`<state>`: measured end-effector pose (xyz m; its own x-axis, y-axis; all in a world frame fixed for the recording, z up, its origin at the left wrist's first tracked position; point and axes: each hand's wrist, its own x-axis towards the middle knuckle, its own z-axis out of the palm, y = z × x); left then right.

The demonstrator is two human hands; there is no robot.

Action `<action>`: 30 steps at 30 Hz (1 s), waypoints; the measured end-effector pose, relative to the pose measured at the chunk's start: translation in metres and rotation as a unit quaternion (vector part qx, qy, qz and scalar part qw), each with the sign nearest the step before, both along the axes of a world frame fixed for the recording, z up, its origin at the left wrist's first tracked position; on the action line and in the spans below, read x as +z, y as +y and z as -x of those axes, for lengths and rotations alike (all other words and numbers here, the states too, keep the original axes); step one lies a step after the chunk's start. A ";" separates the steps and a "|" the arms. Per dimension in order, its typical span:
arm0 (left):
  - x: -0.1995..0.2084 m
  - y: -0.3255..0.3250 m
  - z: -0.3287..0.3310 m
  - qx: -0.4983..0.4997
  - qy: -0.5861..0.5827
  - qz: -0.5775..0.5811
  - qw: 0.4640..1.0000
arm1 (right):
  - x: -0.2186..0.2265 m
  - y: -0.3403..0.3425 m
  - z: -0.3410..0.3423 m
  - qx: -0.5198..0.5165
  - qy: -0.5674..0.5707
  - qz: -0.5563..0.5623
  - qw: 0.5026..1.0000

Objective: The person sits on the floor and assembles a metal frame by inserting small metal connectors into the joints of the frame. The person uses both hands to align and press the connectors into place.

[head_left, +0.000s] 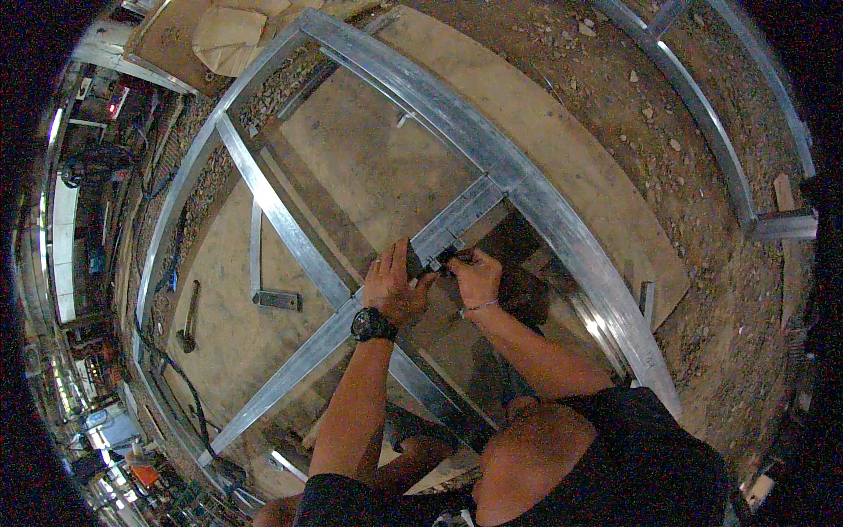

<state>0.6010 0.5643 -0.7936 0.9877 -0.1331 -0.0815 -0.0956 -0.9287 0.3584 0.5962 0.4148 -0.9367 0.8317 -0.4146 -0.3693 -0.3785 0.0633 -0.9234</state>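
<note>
My left hand (395, 285), with a dark watch (373, 324) on its wrist, lies on a silver metal tube (299, 378), fingers stretched out along it. The tube is a crossbar of a large welded-looking frame (553, 206) lying flat. Just right of it, my right hand (477, 279) pinches a small dark thing at the crossbar's side, too small and shaded to name. Its fingertips come close to my left thumb. Beyond both hands, the crossbar carries on to the frame's long outer beam.
Left of the hands, a metal square (277, 300) and a hammer (189, 316) lie on a brown board (219, 272) under the frame. Another metal frame (707, 114) stands at the far right on rubble-strewn ground. A dark cable (189, 386) runs along the left side.
</note>
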 end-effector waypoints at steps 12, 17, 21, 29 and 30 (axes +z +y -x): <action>0.004 -0.001 0.000 0.004 -0.005 0.010 1.000 | -0.016 0.002 0.005 -0.001 -0.016 0.084 0.996; 0.014 0.005 0.003 0.032 0.055 -0.003 0.998 | 0.016 0.006 0.003 0.036 -0.009 -0.030 0.999; 0.008 -0.005 -0.002 0.014 0.028 0.017 0.999 | -0.004 -0.001 0.003 -0.017 -0.017 0.049 0.999; 0.011 -0.004 0.000 0.016 0.028 0.024 0.999 | 0.021 -0.008 -0.001 0.040 0.000 0.005 0.999; 0.008 -0.001 0.001 0.015 0.024 0.021 0.999 | 0.031 -0.008 -0.002 0.047 0.009 0.003 0.999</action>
